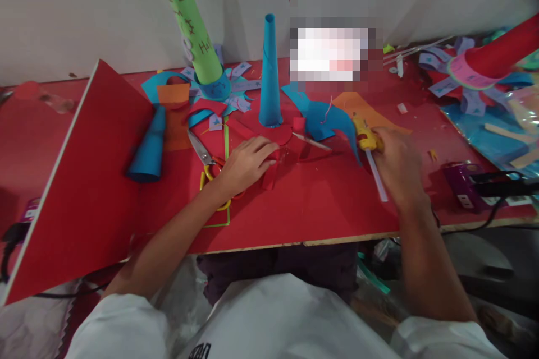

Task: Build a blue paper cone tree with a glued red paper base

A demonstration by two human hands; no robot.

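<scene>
My right hand (398,165) is wrapped around a yellow hot glue gun (365,133), and a whitish glue stick (377,176) sticks out of its back end. My left hand (250,164) has its fingers and thumb closed on a red paper strip (269,178). Just beyond them stands a tall blue paper cone (270,78) on a round red paper base (280,134). Right of the left fingertips lie more bits of red paper and a thin pointed tool (312,142). Scissors (201,148) with yellow and orange handles lie partly under my left wrist.
A red upright board (80,179) borders the left side, with a second blue cone (148,151) near it. Behind stand a green paper tube (191,22) and, at right, a red tube (505,47). Blue paper scraps (326,118) and a purple power strip (463,185) lie rightward.
</scene>
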